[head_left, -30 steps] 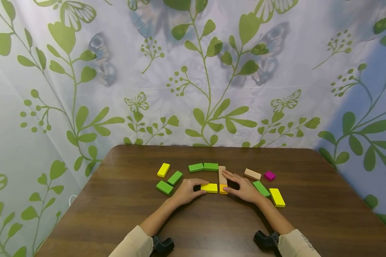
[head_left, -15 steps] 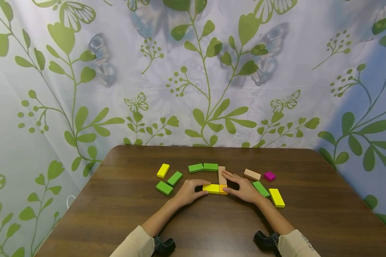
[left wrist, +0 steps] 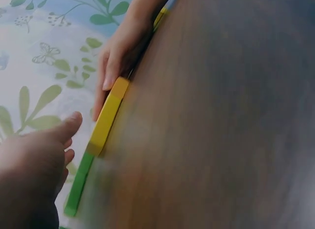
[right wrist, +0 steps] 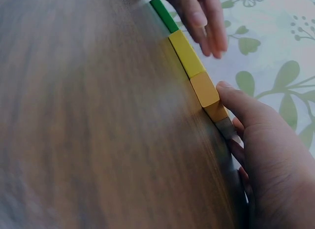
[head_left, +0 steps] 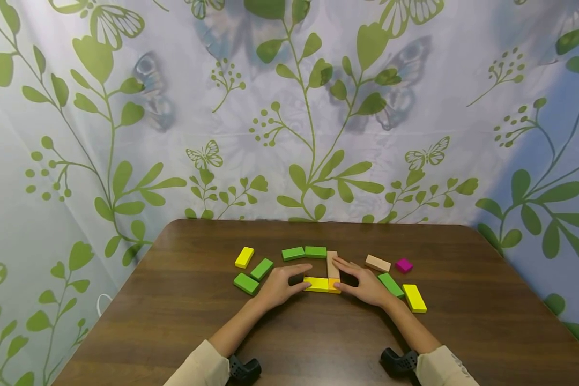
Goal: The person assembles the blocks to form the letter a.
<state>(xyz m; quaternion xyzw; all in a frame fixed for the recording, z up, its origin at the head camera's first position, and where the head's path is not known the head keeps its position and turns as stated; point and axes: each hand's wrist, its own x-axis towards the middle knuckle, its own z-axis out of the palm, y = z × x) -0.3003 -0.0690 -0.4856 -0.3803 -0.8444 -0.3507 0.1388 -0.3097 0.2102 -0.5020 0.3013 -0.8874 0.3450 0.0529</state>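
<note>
A yellow block (head_left: 316, 284) lies end to end with an orange block (head_left: 334, 285); a beige block (head_left: 333, 265) extends back from the orange one. My left hand (head_left: 277, 287) is at the yellow block's left end, thumb near it and fingers raised; in the left wrist view a gap separates this hand (left wrist: 37, 160) from the yellow block (left wrist: 104, 128). With fairly straight fingers, my right hand (head_left: 366, 284) touches the beige block's right side, its thumb at the orange block. The right wrist view shows that hand's (right wrist: 270, 145) thumb against the orange block (right wrist: 204, 90).
Two green blocks (head_left: 293, 253) (head_left: 316, 252) lie end to end behind the yellow one. Leftward are a yellow block (head_left: 244, 257) and two green ones (head_left: 262, 269) (head_left: 246, 283). Rightward are beige (head_left: 378, 263), magenta (head_left: 404, 265), green (head_left: 391, 284) and yellow (head_left: 414, 298) blocks.
The front yellow block has moved right against the orange block, closing the gap. My left hand moved with it, then its fingers lifted away. My right hand has stayed in place.
</note>
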